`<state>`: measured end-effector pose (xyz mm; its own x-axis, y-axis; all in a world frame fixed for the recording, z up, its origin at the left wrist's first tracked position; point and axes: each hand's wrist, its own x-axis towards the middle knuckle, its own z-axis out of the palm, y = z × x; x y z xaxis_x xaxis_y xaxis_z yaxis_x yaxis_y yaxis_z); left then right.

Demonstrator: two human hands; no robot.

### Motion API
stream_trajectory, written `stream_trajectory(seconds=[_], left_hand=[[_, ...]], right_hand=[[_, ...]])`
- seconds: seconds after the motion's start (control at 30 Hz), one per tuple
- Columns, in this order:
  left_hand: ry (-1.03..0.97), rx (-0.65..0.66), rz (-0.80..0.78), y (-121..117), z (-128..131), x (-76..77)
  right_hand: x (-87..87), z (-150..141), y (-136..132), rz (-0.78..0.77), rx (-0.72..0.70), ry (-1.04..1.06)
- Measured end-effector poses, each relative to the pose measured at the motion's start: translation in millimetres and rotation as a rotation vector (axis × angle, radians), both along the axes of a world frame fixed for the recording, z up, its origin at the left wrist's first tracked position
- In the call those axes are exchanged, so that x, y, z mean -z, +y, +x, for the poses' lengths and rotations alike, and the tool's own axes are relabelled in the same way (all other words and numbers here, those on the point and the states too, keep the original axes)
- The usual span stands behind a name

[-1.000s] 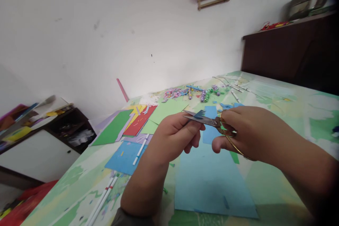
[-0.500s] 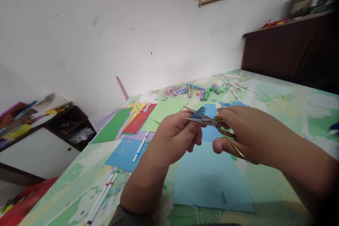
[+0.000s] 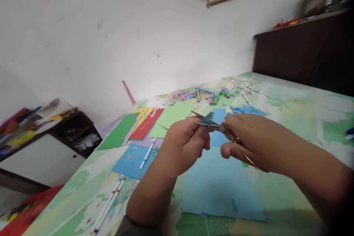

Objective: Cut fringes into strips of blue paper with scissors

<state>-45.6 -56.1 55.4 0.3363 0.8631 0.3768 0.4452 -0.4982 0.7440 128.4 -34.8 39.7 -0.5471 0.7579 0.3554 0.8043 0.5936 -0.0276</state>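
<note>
Pinched in my left hand (image 3: 188, 142) is a small dark blue piece of paper (image 3: 208, 118) with a fringed edge. My right hand (image 3: 251, 136) is closed around the gold handles of a pair of scissors (image 3: 214, 125). The blades are parted, pointing left, with the fringed paper between them at my left fingertips. Below both hands a light blue sheet of paper (image 3: 221, 188) lies on the table, with a narrow blue scrap (image 3: 234, 205) on it.
A green sheet (image 3: 118, 132), a red sheet (image 3: 146, 123) and a blue sheet (image 3: 131, 162) lie left on the patterned tablecloth (image 3: 83, 191). White paper sticks (image 3: 107, 206) lie nearer me. Paper scraps (image 3: 182, 97) and curled rolls (image 3: 214, 97) sit toward the wall.
Both hands keep nearly the same place, and the scissors stay around the fringed paper. The right hand has shifted very slightly left; the view has moved a little.
</note>
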Motion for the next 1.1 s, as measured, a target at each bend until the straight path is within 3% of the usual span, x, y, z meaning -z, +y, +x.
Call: stream_trajectory(seconds=[0.4, 0.63, 0.83, 1.1], left_hand=[[-0.234, -0.009, -0.149, -3.1, -2.5, 0.4], [-0.347, 0.114, -0.308, 1.2, -4.9, -1.1], [-0.321, 0.092, -0.303, 2.6, -6.3, -3.2], [-0.209, 0.042, -0.160, 1.6, -1.9, -1.1]], right_hand=[[1.0, -0.7, 3.5, 0.002, 0.013, -0.029], [2.7, 2.5, 7.5, 0.035, 0.006, -0.001], [4.2, 3.5, 9.9, 0.044, 0.035, -0.023], [6.8, 6.2, 6.4, -0.005, -0.025, 0.041]])
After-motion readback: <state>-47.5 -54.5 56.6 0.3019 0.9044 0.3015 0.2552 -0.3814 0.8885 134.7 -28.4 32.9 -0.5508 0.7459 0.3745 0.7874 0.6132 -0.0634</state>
